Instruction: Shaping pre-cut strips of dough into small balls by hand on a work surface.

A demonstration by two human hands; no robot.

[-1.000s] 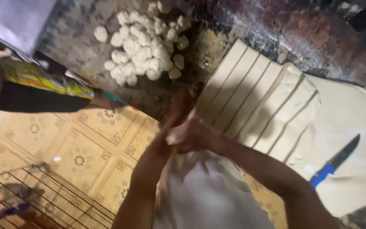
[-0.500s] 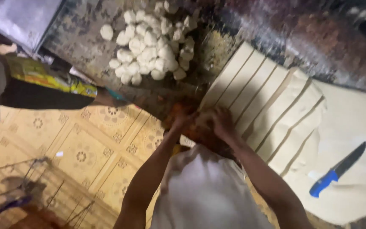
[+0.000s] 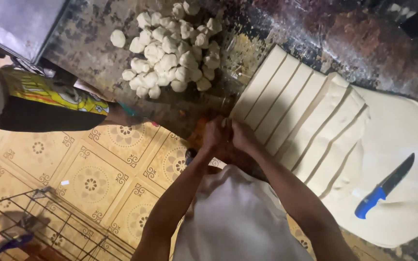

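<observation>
Right now both hands meet at the near end of the first dough strip (image 3: 257,82), at the worktop's front edge. The left hand (image 3: 215,134) and the right hand (image 3: 242,135) press close together, fingers curled inward over something small between them; it looks like a bit of dough pinched from that strip's end, though the piece itself is hidden, so I cannot tell for sure what the fingers close on.

As a judgement, the step in hand is portioning: tearing or shaping one small lump off the strip. The next move would call for a clean pinch, a short roll between the palms, and a reach across to the heap of dough balls (image 3: 172,50) lying farther back on the dark stained worktop (image 3: 325,29), well apart from the hands.

The sheet of dough (image 3: 402,140) is pale cream, smooth and flat, cut into long parallel strips on its left part and uncut on the right. A blue-handled knife (image 3: 384,186) lies untouched on the uncut part. The balls are rough, uneven and whitish, piled loosely. Beside the worktop, another person's leg in patterned cloth (image 3: 49,92) stands on the yellow tiled floor (image 3: 88,179), near a wire rack (image 3: 49,227).
</observation>
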